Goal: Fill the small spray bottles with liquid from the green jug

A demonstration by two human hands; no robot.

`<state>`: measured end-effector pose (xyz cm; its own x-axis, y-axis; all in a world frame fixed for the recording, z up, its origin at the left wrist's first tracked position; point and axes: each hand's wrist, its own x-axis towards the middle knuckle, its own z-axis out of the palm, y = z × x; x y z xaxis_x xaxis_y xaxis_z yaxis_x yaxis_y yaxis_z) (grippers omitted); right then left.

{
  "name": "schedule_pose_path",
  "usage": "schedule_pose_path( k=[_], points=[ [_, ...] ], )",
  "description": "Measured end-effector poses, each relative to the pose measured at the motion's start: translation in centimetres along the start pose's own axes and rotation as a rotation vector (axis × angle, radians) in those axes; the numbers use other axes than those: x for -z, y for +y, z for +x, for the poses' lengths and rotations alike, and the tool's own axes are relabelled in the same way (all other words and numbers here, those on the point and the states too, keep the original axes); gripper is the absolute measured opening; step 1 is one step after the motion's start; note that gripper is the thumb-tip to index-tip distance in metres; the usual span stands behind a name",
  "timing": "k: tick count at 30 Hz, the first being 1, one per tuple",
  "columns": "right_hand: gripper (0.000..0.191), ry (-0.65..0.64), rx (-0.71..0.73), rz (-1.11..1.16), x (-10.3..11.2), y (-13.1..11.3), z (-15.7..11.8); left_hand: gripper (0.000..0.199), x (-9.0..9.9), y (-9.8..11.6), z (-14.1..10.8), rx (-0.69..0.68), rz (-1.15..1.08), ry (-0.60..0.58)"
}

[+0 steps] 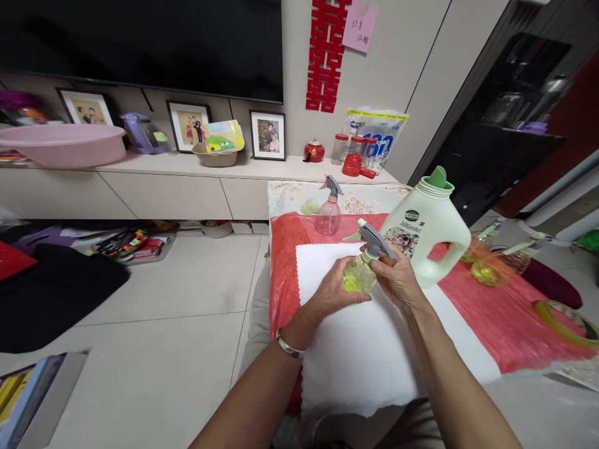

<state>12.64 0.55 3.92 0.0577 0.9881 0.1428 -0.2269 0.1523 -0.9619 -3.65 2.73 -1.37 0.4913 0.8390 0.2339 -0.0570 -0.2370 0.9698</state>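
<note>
My left hand (334, 288) is wrapped round the clear, yellow-tinted body of a small spray bottle (359, 277). At its neck, my right hand (399, 277) closes on the grey spray head (374, 240), which has a pale green nozzle. The bottle is tilted a little above a white cloth (362, 349). Just beyond stands a pink spray bottle (328, 217) with a grey head, upright. A large pale green detergent jug (423, 231) is close to my right hand, its mouth holding a green piece.
Red plastic sheeting (486, 318) covers the table. Yellowish spray bottles (489, 271) and a tape roll (566, 323) lie to the right. On the cabinet behind are a pink basin (63, 144), framed photos, a red pot (314, 151) and glass jars.
</note>
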Motion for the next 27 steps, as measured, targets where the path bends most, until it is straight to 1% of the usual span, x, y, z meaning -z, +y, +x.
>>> schedule_pose_path(
  k=[4,8,14,19,21,24,27],
  points=[
    [0.064,-0.041,0.000,-0.048,-0.1,-0.1,-0.1,0.089,0.0,-0.2,0.0,0.007,-0.035,0.004],
    [0.064,-0.050,0.013,-0.085,-0.5,0.1,-0.2,0.091,-0.1,-0.3,0.0,0.011,-0.037,0.012],
    [0.058,-0.018,0.042,-0.114,-0.8,0.6,-0.5,0.091,-0.1,-0.4,0.1,0.006,-0.037,0.015],
    [0.054,0.022,0.098,-0.157,-0.6,2.0,-0.8,0.087,-0.2,-0.3,0.0,-0.015,-0.020,0.023],
    [0.057,0.018,0.105,-0.185,-0.6,2.7,-1.0,0.087,-0.2,-0.2,-0.1,-0.014,0.000,0.042],
    [0.070,-0.005,0.099,-0.227,-0.6,3.9,-1.4,0.089,-0.4,-0.3,-0.2,0.000,0.013,0.089],
    [0.083,-0.016,0.103,-0.250,-0.5,4.9,-1.7,0.100,-0.7,-0.7,-0.2,-0.002,0.064,0.111]
  ],
)
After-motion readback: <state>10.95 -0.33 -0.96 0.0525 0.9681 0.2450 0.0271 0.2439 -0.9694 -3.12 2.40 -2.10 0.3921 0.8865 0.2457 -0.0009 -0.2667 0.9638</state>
